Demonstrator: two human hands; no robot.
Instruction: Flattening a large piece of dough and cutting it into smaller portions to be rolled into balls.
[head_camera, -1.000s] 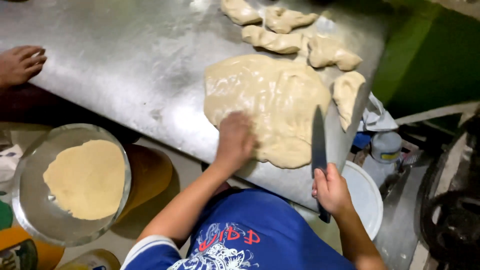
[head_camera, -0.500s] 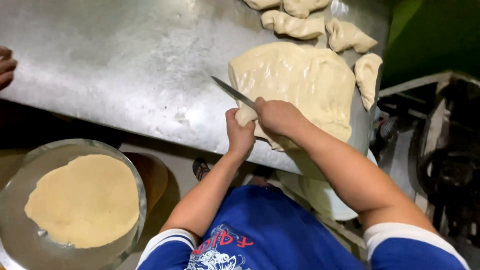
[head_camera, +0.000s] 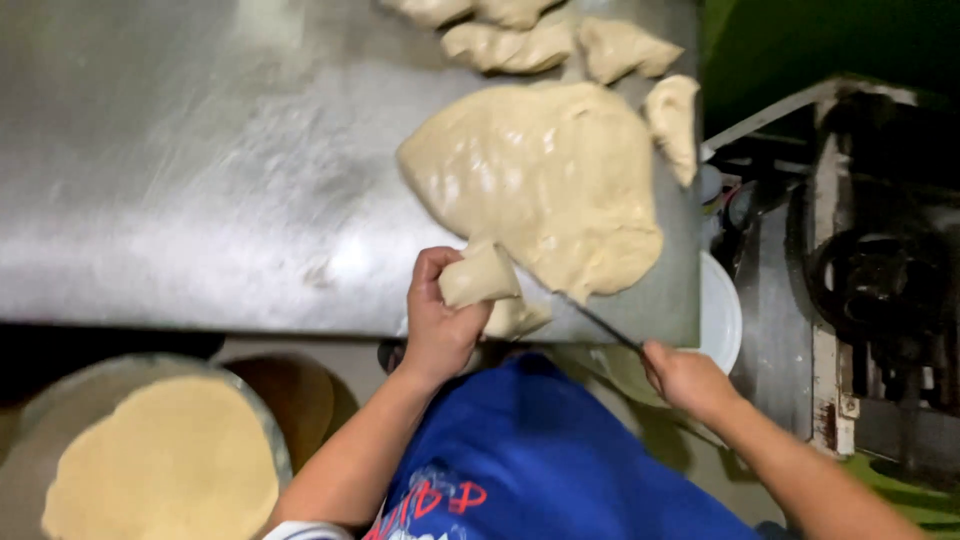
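Scuffed steel tabletop fills the upper frame, bare across its left half. At lower left, a round metal pan carries a flat pale dough disc. Mid-frame, the left hand curls around a small cut dough piece at the table's near edge. Right of it lies the big pale dough slab, and the right hand grips a knife, apparently with its blade under the slab's lower edge. Cutting well likely means short strokes, keeping clear of the table's edge.
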